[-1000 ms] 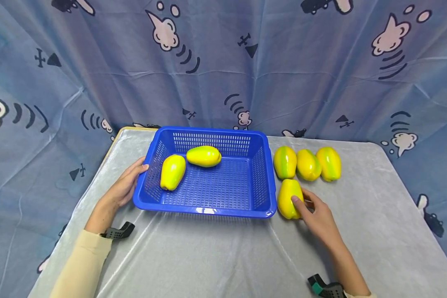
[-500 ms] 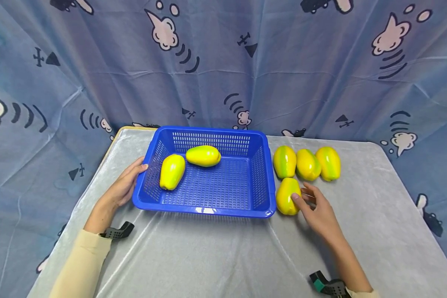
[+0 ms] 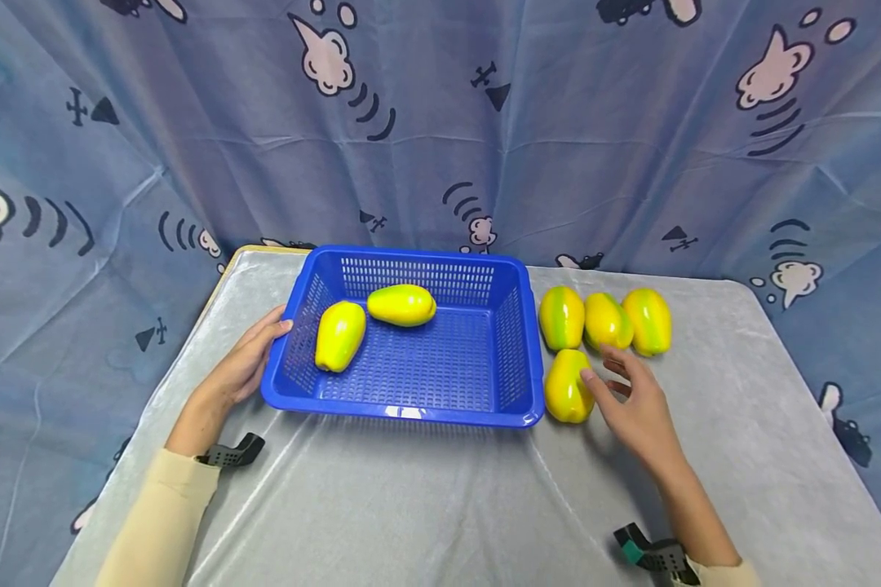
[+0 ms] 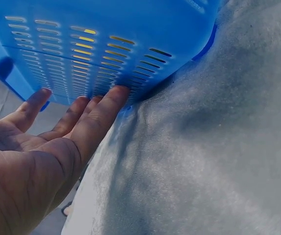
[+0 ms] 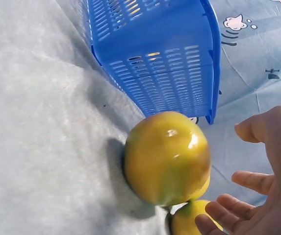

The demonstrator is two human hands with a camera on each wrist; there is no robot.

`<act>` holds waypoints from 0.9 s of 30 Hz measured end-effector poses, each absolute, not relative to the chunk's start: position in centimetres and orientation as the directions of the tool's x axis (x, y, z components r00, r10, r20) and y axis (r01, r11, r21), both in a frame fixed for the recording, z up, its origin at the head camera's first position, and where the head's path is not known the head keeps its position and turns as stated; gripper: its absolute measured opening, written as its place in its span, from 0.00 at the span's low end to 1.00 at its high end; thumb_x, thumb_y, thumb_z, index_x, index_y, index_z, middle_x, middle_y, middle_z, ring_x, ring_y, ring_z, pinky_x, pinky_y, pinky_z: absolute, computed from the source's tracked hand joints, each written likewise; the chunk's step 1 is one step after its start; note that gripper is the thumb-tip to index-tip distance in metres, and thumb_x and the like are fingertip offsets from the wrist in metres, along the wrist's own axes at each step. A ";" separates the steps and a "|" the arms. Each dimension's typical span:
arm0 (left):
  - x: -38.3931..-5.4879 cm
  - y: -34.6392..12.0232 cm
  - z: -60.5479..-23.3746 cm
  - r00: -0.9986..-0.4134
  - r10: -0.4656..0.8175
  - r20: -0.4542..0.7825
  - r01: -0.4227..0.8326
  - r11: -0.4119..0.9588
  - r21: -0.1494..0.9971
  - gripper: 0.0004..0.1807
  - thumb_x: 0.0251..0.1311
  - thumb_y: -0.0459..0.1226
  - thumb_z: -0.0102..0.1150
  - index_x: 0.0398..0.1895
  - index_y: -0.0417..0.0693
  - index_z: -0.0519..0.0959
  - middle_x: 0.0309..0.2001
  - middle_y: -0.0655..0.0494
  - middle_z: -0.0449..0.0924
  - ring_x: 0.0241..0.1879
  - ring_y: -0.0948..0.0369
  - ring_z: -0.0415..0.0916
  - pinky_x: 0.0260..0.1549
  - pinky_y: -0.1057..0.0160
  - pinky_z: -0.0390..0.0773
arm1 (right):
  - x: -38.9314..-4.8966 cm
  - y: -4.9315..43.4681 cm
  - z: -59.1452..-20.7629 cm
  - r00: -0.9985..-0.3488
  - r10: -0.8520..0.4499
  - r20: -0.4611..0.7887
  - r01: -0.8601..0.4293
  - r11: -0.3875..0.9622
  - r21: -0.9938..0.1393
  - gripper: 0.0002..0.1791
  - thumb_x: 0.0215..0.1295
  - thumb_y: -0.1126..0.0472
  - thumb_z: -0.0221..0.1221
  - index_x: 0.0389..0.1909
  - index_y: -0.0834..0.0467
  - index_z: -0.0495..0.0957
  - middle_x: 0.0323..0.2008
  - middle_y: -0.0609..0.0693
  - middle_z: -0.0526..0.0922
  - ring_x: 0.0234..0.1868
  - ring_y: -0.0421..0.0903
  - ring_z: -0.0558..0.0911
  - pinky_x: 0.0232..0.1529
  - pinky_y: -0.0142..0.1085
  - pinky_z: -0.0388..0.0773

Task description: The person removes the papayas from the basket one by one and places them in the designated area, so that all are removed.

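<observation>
A blue plastic basket (image 3: 404,417) holds two glossy yellow-green papayas, one upright (image 3: 340,336) and one lying crosswise (image 3: 401,305). My left hand (image 3: 245,359) grips the basket's left side, thumb over the rim; in the left wrist view its fingers (image 4: 98,115) lie against the slotted outer wall. Right of the basket, a papaya (image 3: 568,387) sits on the table. My right hand (image 3: 635,403) hovers beside it with fingers spread and holds nothing. In the right wrist view a gap shows between the fingers (image 5: 253,182) and that papaya (image 5: 167,159).
Behind the nearest papaya, three more papayas (image 3: 608,324) stand in a row to the basket's right. A grey cloth covers the table (image 3: 411,505). A blue patterned curtain (image 3: 411,163) hangs along the back edge.
My right hand has let go of the near papaya and drawn slightly right, away from it. That papaya shifted a little towards the back. The left hand and basket have stayed put.
</observation>
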State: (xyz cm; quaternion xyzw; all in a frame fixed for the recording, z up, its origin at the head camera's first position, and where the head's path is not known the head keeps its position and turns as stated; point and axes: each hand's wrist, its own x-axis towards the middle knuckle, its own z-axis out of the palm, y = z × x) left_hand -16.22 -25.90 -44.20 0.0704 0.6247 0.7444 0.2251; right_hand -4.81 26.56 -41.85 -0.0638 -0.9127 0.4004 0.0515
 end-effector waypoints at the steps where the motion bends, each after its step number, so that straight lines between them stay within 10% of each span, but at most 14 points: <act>1: -16.2 -25.9 -44.2 -0.889 0.424 -0.174 -0.245 -0.118 0.962 0.31 0.84 0.42 0.40 0.83 0.46 0.50 0.57 0.64 0.82 0.51 0.65 0.85 0.49 0.64 0.88 | -4.9 26.5 -41.7 -0.986 0.153 0.061 0.059 0.675 -0.736 0.34 0.79 0.50 0.59 0.77 0.63 0.65 0.72 0.66 0.71 0.71 0.66 0.74 0.67 0.62 0.76; 27: -16.2 -25.8 -44.4 -0.890 0.428 -0.155 -0.232 -0.134 0.963 0.30 0.84 0.41 0.39 0.83 0.47 0.51 0.56 0.63 0.83 0.51 0.65 0.85 0.49 0.62 0.88 | -6.9 24.3 -39.1 -0.963 0.003 0.270 -0.187 0.713 -0.676 0.29 0.74 0.57 0.64 0.72 0.62 0.72 0.72 0.65 0.71 0.68 0.64 0.74 0.64 0.69 0.77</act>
